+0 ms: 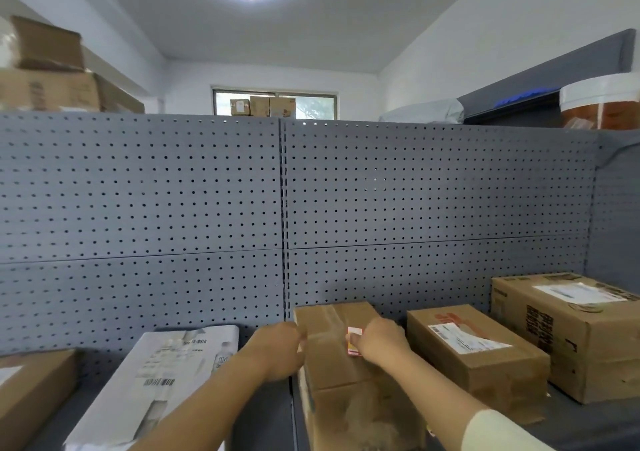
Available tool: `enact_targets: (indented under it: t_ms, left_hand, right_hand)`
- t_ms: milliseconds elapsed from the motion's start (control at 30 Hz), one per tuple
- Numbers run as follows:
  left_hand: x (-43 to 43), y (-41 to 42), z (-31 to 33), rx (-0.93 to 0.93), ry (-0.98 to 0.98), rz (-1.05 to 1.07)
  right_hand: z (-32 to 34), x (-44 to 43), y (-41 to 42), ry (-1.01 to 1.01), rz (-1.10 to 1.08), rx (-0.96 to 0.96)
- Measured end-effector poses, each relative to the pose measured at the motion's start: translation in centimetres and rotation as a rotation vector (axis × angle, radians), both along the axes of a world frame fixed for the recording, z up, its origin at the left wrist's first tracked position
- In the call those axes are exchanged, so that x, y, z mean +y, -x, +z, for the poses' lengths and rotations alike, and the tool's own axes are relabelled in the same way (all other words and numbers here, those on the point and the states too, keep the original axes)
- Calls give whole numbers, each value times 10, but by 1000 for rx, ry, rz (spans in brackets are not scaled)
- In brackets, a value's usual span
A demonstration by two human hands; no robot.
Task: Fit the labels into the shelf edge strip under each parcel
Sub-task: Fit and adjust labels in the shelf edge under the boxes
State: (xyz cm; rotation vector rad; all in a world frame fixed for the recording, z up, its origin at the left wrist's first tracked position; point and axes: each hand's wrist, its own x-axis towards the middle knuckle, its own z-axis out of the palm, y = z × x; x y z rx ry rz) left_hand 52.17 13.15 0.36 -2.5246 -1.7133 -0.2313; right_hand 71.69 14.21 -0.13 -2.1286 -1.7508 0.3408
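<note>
Both hands are over a brown cardboard parcel (346,378) on the grey shelf. My right hand (379,341) pinches a small stack of white labels with pink and yellow marks (354,341) above the parcel's top. My left hand (278,350) rests against the parcel's left top edge with curled fingers; whether it grips anything I cannot tell. A white padded mailer (162,381) lies to the left, and two more brown parcels (474,357) (575,329) stand to the right. The shelf edge strip is out of view below the frame.
A grey pegboard back panel (284,201) rises behind the parcels. Another cardboard box (31,395) sits at the far left of the shelf. Stacked boxes (52,76) stand on top at upper left, and a wrapped round tub (599,104) at upper right.
</note>
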Motion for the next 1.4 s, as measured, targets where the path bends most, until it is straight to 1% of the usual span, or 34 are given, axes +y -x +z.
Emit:
enact_targets:
  t_ms: [167, 333, 433, 533, 633, 733, 833, 900, 1067, 1200, 1333, 1400]
  left_hand:
    - [11, 14, -2, 0, 12, -21]
    - [14, 21, -6, 12, 0, -53]
    - [14, 25, -6, 5, 6, -68]
    - [12, 30, -6, -23, 12, -80]
    - [9, 34, -9, -31, 23, -89]
    - [5, 38, -14, -42, 45, -97]
    - [0, 43, -15, -44, 72, -103]
    - [-5, 46, -14, -49, 75, -104]
    - [-29, 58, -10, -91, 41, -66]
    - [-56, 76, -14, -115, 18, 8]
    - [-89, 95, -31, -198, 7, 97]
    - [-106, 107, -41, -182, 25, 137]
  right_hand:
    - [-7, 31, 9, 84, -170, -2]
    - [2, 44, 15, 177, -113, -72]
    - [2, 43, 20, 135, -122, -15]
    - [-2, 37, 24, 26, -112, -18]
    - [-1, 28, 27, -47, -97, 19]
    - [4, 15, 29, -121, 37, 42]
    - [8, -6, 33, -192, 221, 127]
    - [8, -16, 39, -204, 306, 115]
    - [10, -39, 61, -249, 407, 129]
    - [6, -58, 69, -268, 438, 153]
    - [-14, -80, 87, -226, 540, 130]
    - [-26, -91, 102, -199, 591, 100]
